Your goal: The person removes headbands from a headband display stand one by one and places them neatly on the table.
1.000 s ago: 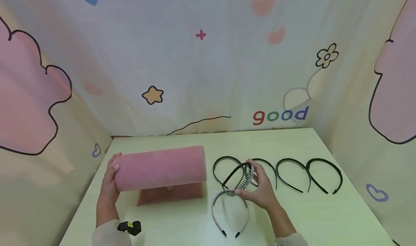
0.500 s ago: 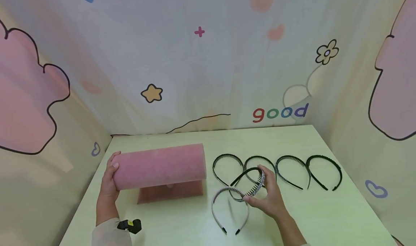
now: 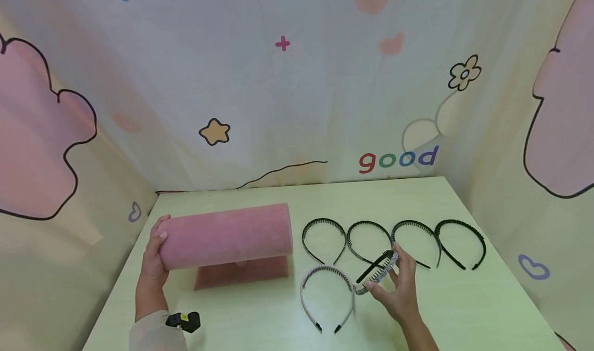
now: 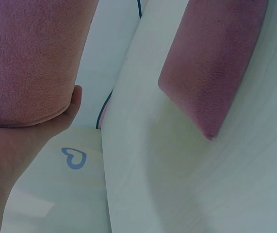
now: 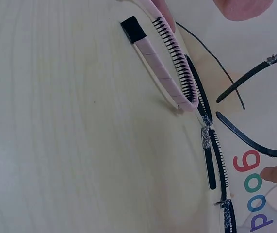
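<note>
A pink plush cylinder (image 3: 227, 237) sits above a matching flat base (image 3: 243, 274), like a headband stand. My left hand (image 3: 153, 258) grips its left end, thumb in front; the left wrist view shows the palm cupped under the plush end (image 4: 26, 58). My right hand (image 3: 401, 291) pinches a black headband with a glittery outer band (image 3: 382, 273) and comb teeth, held above the table. In the right wrist view the dark ends of that headband (image 5: 254, 145) point away from the fingers. Just left of it lies a pale pink headband (image 3: 326, 267) with black tips.
Behind lie several dark toothed headbands in a row, from a left one (image 3: 324, 220) to a right one (image 3: 459, 221), overlapping at their sides. The pale table (image 3: 260, 320) ends at a printed curtain (image 3: 260, 83) at the back and sides.
My right hand has moved right and toward me with the glittery headband, away from the stand, turning it more edge-on. The left hand stays on the cylinder.
</note>
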`<state>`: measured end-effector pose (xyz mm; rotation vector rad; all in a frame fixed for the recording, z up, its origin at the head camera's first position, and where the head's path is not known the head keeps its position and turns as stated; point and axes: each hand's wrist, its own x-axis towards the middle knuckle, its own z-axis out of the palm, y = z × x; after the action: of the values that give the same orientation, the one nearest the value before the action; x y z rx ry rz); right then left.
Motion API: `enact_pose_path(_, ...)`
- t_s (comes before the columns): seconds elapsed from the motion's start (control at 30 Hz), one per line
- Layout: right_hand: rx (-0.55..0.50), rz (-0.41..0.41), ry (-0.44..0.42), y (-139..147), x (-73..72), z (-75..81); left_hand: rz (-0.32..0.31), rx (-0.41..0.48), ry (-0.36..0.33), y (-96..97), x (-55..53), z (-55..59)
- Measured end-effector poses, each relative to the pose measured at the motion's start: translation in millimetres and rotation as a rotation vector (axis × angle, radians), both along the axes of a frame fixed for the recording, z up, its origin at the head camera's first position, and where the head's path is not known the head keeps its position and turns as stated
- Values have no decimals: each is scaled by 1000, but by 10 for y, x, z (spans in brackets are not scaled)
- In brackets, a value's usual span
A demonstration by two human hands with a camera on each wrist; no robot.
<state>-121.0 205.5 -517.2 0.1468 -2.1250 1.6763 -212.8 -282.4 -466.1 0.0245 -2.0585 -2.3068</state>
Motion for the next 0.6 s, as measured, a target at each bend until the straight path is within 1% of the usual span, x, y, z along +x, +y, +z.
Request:
enact_pose_path(0.17, 31, -50, -43, 54, 63, -59, 2, 8, 4, 0, -12, -7)
enact_pose_path(0.4, 136, -173, -100, 78, 93, -173, -4, 25, 31, -13, -5, -26)
enact_pose_path(0.5, 176, -236, -81, 61, 76, -210, 1, 30, 38, -10, -5, -28)
enact_pose_path(0.6, 224, -320, -31, 25, 63, -259, 3, 41, 41, 0, -9, -21)
